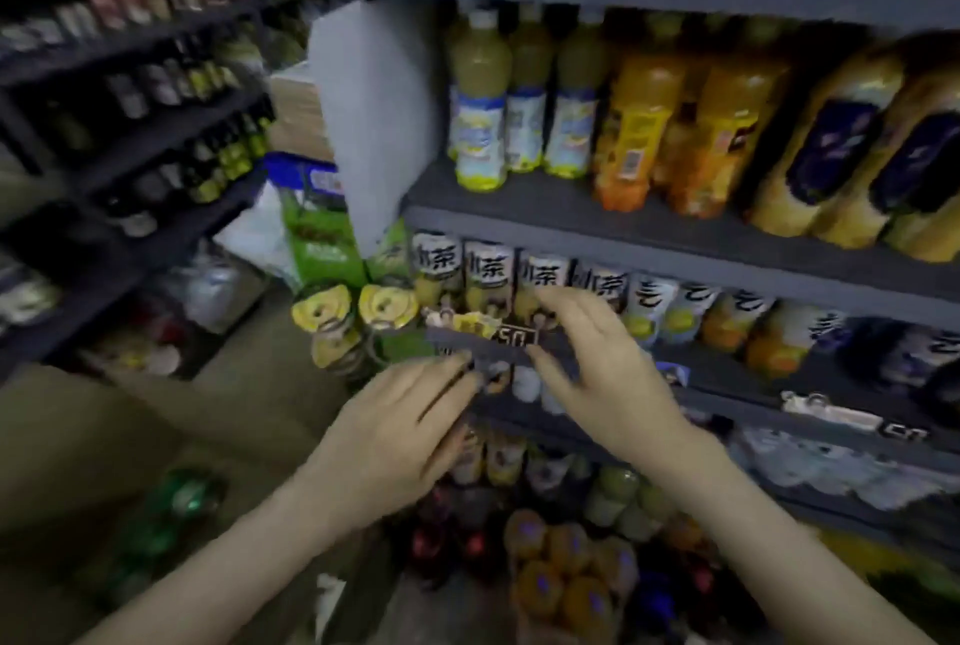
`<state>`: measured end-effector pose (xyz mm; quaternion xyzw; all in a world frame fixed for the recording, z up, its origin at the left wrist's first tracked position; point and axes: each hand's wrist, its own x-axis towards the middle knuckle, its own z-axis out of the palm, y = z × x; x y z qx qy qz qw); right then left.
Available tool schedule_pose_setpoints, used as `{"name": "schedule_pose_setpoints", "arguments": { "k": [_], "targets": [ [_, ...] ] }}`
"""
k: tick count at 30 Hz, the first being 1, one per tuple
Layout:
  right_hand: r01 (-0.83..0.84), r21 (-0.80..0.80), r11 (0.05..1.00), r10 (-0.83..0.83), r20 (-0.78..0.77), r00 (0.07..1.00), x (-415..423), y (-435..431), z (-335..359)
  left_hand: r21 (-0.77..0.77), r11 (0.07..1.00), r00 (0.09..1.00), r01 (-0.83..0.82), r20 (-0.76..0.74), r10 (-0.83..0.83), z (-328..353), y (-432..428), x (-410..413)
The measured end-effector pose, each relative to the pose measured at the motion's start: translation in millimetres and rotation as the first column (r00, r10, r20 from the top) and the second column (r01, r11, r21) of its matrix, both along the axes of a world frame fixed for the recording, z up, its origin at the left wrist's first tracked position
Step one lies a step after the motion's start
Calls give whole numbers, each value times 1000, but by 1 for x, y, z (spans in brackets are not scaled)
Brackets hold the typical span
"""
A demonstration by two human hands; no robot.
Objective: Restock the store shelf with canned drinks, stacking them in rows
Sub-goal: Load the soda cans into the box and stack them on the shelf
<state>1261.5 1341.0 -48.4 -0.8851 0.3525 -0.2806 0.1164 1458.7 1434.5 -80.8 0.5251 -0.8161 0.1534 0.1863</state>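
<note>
Yellow-topped cans (353, 319) stand stacked in two layers at the left end of a dark grey shelf (483, 345). My left hand (395, 431) reaches toward that shelf's front edge with straight fingers, its fingertips at the edge below a yellow price tag (475, 324). My right hand (597, 363) is beside it, fingers extended over the shelf edge in front of a row of white-labelled bottles (491, 275). Neither hand holds a can. The picture is blurred.
Juice bottles (623, 124) fill the shelf above. More bottles and cans (566, 540) sit on the lower shelves. A green pack (322, 239) and cartons (298, 109) stand at the left, beyond a second shelving unit (130, 98). Green bottles (171, 514) lie on the floor.
</note>
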Motion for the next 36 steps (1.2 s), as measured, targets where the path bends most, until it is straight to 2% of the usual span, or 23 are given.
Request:
{"name": "schedule_pose_setpoints", "arguments": {
  "k": [4,8,12,16,20,25,27,30,33,35,36],
  "targets": [
    [-147,126,981,152,-28,988,72,20,-38,154,970,982,-188,44,183,-44,40,73],
    [-219,220,951,244,-94,965,142,33,-74,328,866,924,-377,64,378,-88,68,157],
    [-244,336,910,319,-190,928,229,48,-125,424,762,862,-489,100,498,-144,89,246],
    [-236,463,854,370,-224,902,337,69,-189,619,582,814,-528,174,554,-221,106,349],
    [-243,542,804,451,-291,843,434,95,-279,754,324,741,-571,303,599,-296,128,421],
    [-39,697,716,506,-480,717,489,126,-386,813,-4,666,-582,480,570,-377,143,455],
    [-3,724,690,565,-536,627,489,142,-422,831,-89,663,-548,497,559,-403,149,452],
    [80,764,641,666,-605,437,476,160,-462,856,-114,716,-505,489,498,-426,153,440],
    [171,772,612,723,-635,272,465,168,-482,858,-64,784,-510,494,376,-441,155,432],
    [234,787,570,763,-613,204,461,172,-489,864,-62,818,-499,493,297,-448,152,429],
    [268,799,539,780,-593,200,461,173,-493,870,-50,838,-491,487,245,-450,149,427]
  ]
}}
